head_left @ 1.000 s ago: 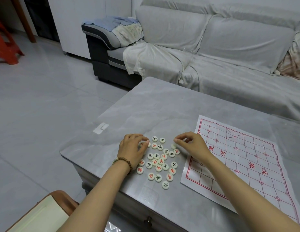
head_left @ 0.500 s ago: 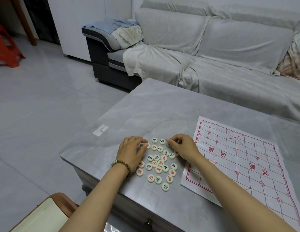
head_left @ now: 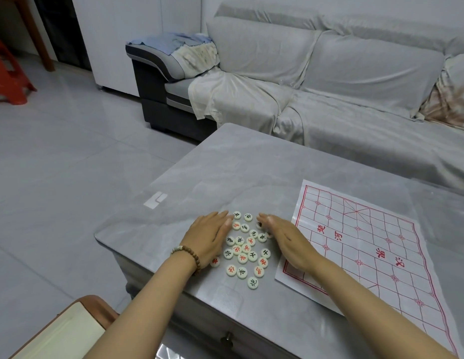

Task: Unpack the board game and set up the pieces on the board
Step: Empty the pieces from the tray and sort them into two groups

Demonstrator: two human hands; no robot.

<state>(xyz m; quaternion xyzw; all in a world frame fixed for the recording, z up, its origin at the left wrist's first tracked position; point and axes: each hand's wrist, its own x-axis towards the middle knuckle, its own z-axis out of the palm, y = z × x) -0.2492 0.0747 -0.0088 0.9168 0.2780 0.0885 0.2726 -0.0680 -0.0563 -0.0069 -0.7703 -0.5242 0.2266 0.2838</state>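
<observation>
Grey marble tabletop (head_left: 225, 172) fills the near half of the room, with a cloth-draped sofa (head_left: 329, 81) behind it; one paper board (head_left: 368, 244), gridded in red, lies flat at the right. Left of it sits a loose cluster of round cream pieces (head_left: 245, 248), about two dozen visible, some lettered red and some black, all still off the board. Two hands flank the cluster: the left hand (head_left: 210, 237), a bead bracelet (head_left: 189, 256) at its wrist, and the right hand (head_left: 285, 237), both flat with fingers extended, gripping nothing, their edges touching the outer pieces.
</observation>
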